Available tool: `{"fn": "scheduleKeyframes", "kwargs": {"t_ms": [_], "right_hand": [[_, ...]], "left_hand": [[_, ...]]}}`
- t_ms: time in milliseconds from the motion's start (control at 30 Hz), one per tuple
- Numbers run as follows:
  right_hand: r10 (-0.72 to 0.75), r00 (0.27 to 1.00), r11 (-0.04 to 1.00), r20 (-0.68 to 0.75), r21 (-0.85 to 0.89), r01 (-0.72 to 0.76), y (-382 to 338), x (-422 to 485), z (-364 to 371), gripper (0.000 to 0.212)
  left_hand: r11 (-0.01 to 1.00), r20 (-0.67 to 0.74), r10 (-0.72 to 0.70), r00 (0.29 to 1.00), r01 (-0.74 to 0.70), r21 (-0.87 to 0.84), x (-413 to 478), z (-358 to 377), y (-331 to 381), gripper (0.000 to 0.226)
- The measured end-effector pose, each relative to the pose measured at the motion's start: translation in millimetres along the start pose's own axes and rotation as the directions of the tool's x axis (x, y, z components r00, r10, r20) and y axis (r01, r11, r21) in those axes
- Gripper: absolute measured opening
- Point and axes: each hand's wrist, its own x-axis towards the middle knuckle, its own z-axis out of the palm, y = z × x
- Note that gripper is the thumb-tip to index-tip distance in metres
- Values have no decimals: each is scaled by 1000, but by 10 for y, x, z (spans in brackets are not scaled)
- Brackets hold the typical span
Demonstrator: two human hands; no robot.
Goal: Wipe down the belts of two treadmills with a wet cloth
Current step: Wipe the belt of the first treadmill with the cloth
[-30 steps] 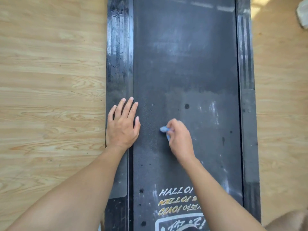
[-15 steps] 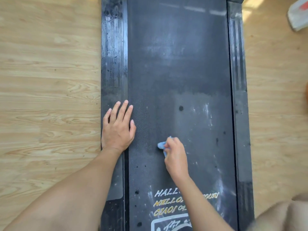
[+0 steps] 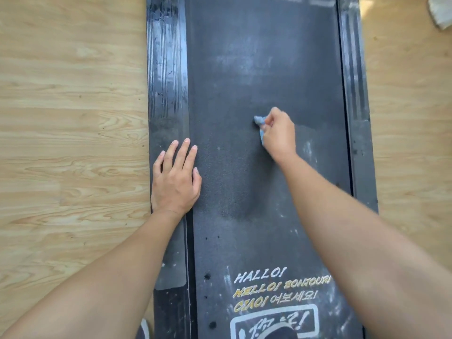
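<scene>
A dark grey treadmill belt [image 3: 244, 69] runs up the middle of the view, with pale dusty smears and printed greetings near the bottom. My right hand [image 3: 277, 134] presses a small bunched light-blue cloth [image 3: 258, 121] onto the belt near its centre; most of the cloth is hidden under the fingers. My left hand [image 3: 176, 179] lies flat with fingers spread, straddling the left side rail [image 3: 166, 69] and the belt's left edge.
The right side rail [image 3: 357, 118] borders the belt. Light wooden floor [image 3: 68, 118] lies on both sides. A white object [image 3: 441, 13] sits on the floor at the top right corner. A shoe tip [image 3: 144, 329] shows at the bottom edge.
My right hand has slid the cloth up the belt and slightly right, away from me. My left hand has stayed planted on the left rail.
</scene>
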Motion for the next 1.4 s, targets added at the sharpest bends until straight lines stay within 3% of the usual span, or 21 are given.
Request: {"fn": "scheduleKeyframes", "kwargs": {"t_ms": [133,233,333,433,500,600,667,867,967,1100,1200,1300,1400], "right_hand": [[53,998,999,-20,7,-53,519,-1624,115,26],[104,994,994,19,20,-105,793,-2262,189,28],[66,997,990,-27,126,-62,529,-1968,130,26],[73,988,975,-140,220,-41,106,-924,52,26],[75,982,986,-175,163,-46,-21,-116,52,25],[50,996,998,-76,41,-47,99,449,83,15],[6,999,1000,-53,-3,-6,169,48,2,17],[134,991,991,13,-16,-134,946,-1998,6,18],[167,985,982,-39,101,-162,791,-1620,-83,34],[43,986,998,-161,55,-34,337,-164,-200,23],[23,990,1000,-137,-18,-25,154,574,-291,16],[-34,994,996,-106,-86,25,368,99,-285,16],[147,983,986,-114,-66,-155,799,-1404,-89,24]], "left_hand": [[1000,-7,1,1000,-1,-23,18,-19,2,54],[1000,-1,0,1000,0,-26,32,-26,11,54],[999,-4,6,1000,-6,-35,25,-2,3,54],[999,-18,7,1000,-7,-40,22,44,-12,54],[1000,-27,9,1000,-9,-29,35,70,-18,53],[999,-4,27,1000,-27,18,-6,91,-20,55],[996,26,65,998,-67,57,-43,95,-34,57],[999,34,43,998,-44,20,-8,63,-36,56],[999,16,42,999,-42,2,-6,66,-14,55],[999,-10,46,999,-46,0,3,108,-39,54],[999,-21,52,998,-52,-5,-6,138,-42,54],[999,-16,44,999,-44,-8,-30,135,-28,54],[999,1,38,999,-38,-19,2,87,-21,55]]}}
